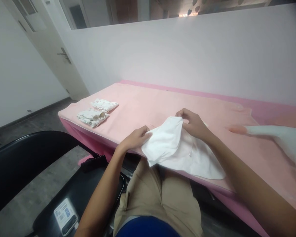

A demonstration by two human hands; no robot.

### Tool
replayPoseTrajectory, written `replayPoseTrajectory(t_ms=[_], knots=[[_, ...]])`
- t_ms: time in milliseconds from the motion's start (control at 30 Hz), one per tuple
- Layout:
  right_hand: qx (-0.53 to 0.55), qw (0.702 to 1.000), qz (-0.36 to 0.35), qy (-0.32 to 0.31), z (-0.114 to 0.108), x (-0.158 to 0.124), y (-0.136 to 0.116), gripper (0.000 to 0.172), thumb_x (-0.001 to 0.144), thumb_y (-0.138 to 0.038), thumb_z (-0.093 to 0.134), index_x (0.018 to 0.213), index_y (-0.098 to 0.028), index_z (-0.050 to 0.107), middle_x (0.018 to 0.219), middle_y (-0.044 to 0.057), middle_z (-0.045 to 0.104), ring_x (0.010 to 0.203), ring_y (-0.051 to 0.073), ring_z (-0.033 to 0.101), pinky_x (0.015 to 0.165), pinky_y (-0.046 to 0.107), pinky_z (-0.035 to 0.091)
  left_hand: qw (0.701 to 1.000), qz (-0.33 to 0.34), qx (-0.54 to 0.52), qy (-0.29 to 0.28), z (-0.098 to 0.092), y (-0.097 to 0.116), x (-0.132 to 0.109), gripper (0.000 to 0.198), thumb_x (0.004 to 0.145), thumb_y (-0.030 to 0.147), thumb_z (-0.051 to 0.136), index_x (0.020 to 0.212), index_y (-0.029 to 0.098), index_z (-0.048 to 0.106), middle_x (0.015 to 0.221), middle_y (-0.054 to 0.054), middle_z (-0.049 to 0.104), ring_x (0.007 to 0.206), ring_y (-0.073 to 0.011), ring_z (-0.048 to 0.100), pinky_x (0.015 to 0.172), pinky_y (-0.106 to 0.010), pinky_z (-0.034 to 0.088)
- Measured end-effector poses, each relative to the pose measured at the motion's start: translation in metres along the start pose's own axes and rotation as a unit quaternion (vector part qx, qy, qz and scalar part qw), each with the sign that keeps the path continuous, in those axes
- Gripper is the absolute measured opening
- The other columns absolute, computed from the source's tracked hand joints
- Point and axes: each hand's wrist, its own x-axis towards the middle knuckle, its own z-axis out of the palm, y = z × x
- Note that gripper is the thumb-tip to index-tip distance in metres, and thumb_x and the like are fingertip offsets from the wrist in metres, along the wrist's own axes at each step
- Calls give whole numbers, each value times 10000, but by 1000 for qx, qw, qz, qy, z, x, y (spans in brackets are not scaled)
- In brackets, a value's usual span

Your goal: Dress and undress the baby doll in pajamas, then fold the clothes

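A thin, softly creased white cloth drapes at lower centre of the frame, over the front edge of the pink-covered worktop. The left hand curls closed on its left side; opposite, the right hand, bent inward, pinches a raised corner. Two patterned fabric bundles, folded into flat, roughly rectangular shapes, lie at centre left.

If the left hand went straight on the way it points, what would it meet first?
The white cloth, which the left hand already touches at its edge. Beyond it, roughly in line, seems to come the right hand, though depth is unclear.
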Motion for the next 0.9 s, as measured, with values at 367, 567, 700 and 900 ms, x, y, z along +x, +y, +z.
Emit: replayPoseTrajectory(t_ms=[367,567,700,900], knots=[[-129,989,-45,-50,37,56,21,182,934,-346,666,1071,-228,656,1190,98,690,1070,285,626,987,479,484,905,-125,239,329,-58,-48,24,231,1035,410,552,1036,217,678,1120,-133,747,1086,-333,652,1030,-485,455],[-261,965,-2,18,1,-17,43,282,995,-444,598,1167,-242,695,1243,113,715,1161,336,632,1079,545,437,885,-131,241,377,-22,-39,2,299,1027,393,584,1247,201,651,1351,-192,631,1312,-414,523,1111,-583,406],[-313,933,148,96,-37,-102,46,386,970,-542,596,1152,-228,728,1161,119,746,1051,337,675,943,494,501,910,-104,178,359,41,-7,-33,287,1048,435,561,1245,242,641,1339,-149,639,1240,-374,561,1072,-533,440],[-330,890,292,114,-56,-191,48,529,919,-702,650,1156,-230,687,1121,121,761,977,365,703,848,505,520,921,-95,170,338,83,0,-62,373,1027,449,612,1348,259,607,1448,-134,590,1340,-375,495,1130,-544,389]])
